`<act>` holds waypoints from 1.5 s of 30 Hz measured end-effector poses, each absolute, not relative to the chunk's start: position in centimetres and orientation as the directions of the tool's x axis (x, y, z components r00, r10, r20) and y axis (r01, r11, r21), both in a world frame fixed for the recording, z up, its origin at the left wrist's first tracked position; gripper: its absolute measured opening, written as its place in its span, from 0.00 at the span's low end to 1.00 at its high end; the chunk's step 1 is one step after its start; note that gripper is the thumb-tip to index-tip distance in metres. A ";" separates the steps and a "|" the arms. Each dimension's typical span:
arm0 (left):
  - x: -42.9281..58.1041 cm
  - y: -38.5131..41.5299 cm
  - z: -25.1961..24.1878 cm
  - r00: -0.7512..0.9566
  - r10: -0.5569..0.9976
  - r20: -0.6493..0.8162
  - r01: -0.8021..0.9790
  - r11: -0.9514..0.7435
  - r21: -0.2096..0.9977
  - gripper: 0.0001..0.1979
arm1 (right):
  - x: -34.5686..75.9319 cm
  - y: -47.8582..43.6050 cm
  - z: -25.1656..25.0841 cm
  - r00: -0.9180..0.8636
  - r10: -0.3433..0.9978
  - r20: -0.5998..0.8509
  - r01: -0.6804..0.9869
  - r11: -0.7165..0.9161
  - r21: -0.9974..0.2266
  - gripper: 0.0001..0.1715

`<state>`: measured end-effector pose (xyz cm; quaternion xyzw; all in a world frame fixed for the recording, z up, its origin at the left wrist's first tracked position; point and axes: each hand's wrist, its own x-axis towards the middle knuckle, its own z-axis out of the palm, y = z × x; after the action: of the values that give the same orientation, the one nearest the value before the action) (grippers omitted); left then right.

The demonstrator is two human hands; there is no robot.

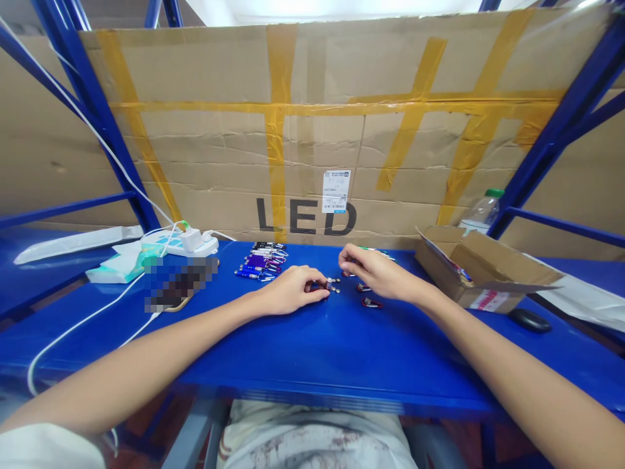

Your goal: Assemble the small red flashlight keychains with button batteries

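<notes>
My left hand (291, 290) rests on the blue table with thumb and fingers closed together. Something small and dark shows between them, too hidden to name. Right at its fingertips lie several small round silvery pieces (334, 290), perhaps button cells. My right hand (364, 267) is raised slightly, fingers curled in a pinch; whatever it holds, if anything, cannot be seen. Under and beside it are small red clip-like pieces (372, 303). Behind my left hand a row of small penlights with carabiner clips (261, 264) lies in blue, purple, silver and black.
Green slim items (381, 253) lie behind my right hand. An open cardboard box (469, 267) stands at right, with a black mouse (530, 320) before it and a bottle (483, 212) behind. Left are a phone (178, 306), tissue pack (117, 266), power strip (208, 244) and white cables.
</notes>
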<state>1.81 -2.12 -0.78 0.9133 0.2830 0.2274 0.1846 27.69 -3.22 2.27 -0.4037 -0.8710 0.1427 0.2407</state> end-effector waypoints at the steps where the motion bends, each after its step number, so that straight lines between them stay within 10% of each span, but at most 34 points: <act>1: 1.8 -2.1 -0.8 0.736 0.601 0.312 0.434 -0.773 0.463 0.12 | 27.7 -3.3 2.3 -0.558 0.772 0.304 0.634 0.633 -0.444 0.11; 45: 1.7 -2.4 -0.7 0.754 0.583 0.302 0.407 -0.776 0.483 0.13 | 27.9 -2.9 2.4 -0.657 0.641 0.398 0.574 0.767 -0.288 0.15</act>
<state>1.74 -2.44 -0.68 0.9154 0.2703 0.2232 0.1978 27.90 -2.93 2.35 -0.3345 -0.9076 0.0685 0.2444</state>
